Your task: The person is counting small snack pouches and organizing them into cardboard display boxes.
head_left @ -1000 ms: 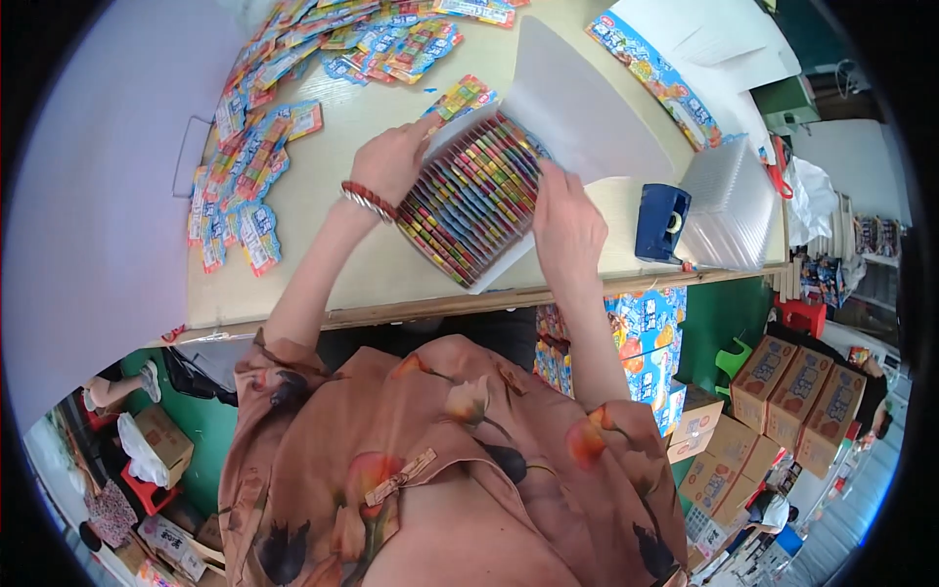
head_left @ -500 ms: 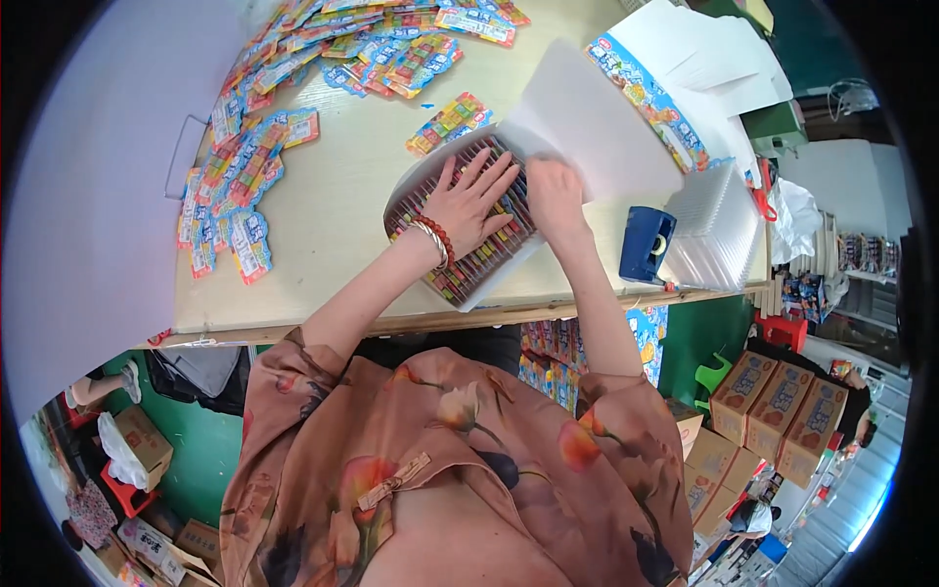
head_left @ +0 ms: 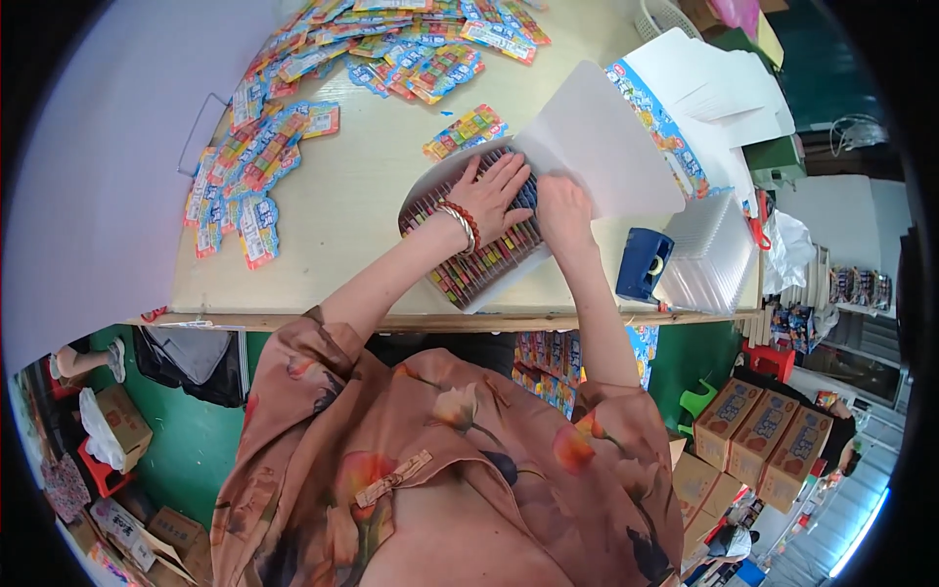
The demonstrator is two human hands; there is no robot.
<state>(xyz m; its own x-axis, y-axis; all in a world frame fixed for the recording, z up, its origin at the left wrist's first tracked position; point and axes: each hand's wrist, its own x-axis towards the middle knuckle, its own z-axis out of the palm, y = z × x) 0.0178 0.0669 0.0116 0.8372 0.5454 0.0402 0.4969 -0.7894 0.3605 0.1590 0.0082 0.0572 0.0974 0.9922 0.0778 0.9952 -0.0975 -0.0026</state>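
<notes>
**Left hand (head_left: pixel 492 199) has moved from the edge of the white box (head_left: pixel 437 181) onto the bright packs (head_left: pixel 469 277) inside**

One second ago, that hand was at the box's upper left side. Now it lies across the packs.

Biggest of all is the pale table (head_left: pixel 362 166), which fills the top half of the frame. On it, at the upper left, is a big heap of packs (head_left: pixel 445 73) in blue, red and yellow. The white box sits near the middle of the frame, a bit above the center and close to the table's front edge. It is tipped at a slant, and its lid (head_left: pixel 606 147) is open toward the upper right. Rows of packs stand close together in it.

At the upper right lies some white cardboard (head_left: pixel 719 88) with a blue edge. Below it is a stack of clear plastic trays (head_left: pixel 714 245).

The left hand is flat and open, not holding anything. The right hand (head_left: pixel 564 207) is curled up at the box's right side; whether it grips the edge, one cannot tell.

Just left of the trays stands a dark blue tape holder (head_left: pixel 641 264). One loose pack (head_left: pixel 467 132) lies just above the box. Smallest are the red and silver bracelets (head_left: pixel 469 230) on the left wrist.
</notes>
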